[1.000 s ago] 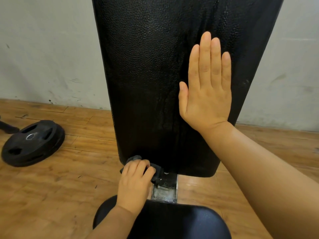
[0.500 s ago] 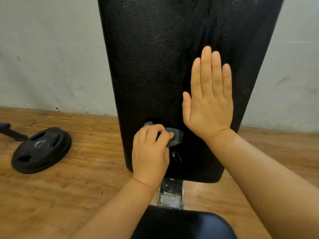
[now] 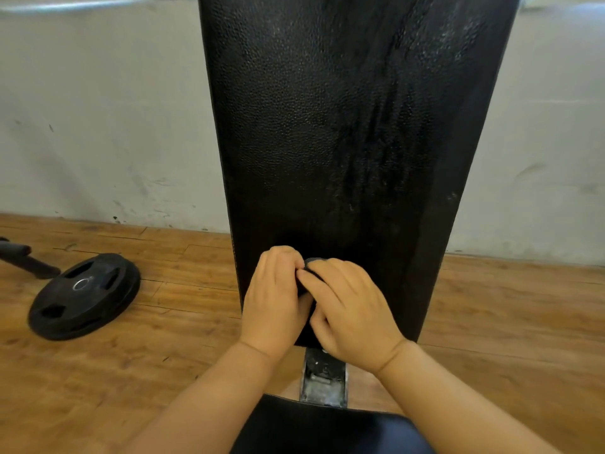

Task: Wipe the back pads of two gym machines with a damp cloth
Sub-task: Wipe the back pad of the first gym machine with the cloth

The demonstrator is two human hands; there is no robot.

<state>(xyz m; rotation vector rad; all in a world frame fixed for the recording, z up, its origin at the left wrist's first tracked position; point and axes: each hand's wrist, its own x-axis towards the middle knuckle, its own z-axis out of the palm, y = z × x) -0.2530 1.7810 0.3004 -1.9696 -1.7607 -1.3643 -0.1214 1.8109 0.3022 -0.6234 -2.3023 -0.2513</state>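
A tall black textured back pad [image 3: 343, 126] stands upright in front of me, with wet streaks down its right half. Low on the pad, my left hand [image 3: 276, 303] and my right hand [image 3: 352, 312] meet, both closed around a small dark grey cloth [image 3: 309, 263]. Only a sliver of the cloth shows between the fingers; the rest is hidden. Below the hands the black seat pad [image 3: 327, 427] fills the bottom middle.
A metal bracket [image 3: 324, 378] joins back pad and seat. On the wooden floor [image 3: 131, 371] to the left lies a black weight plate [image 3: 85, 296], with a black bar end [image 3: 23, 257] behind it. A scuffed white wall [image 3: 98, 126] runs behind.
My right hand left the pad's right side and came down to meet the left hand. The left hand rose from the pad's bottom edge with the cloth. Both now hold it.
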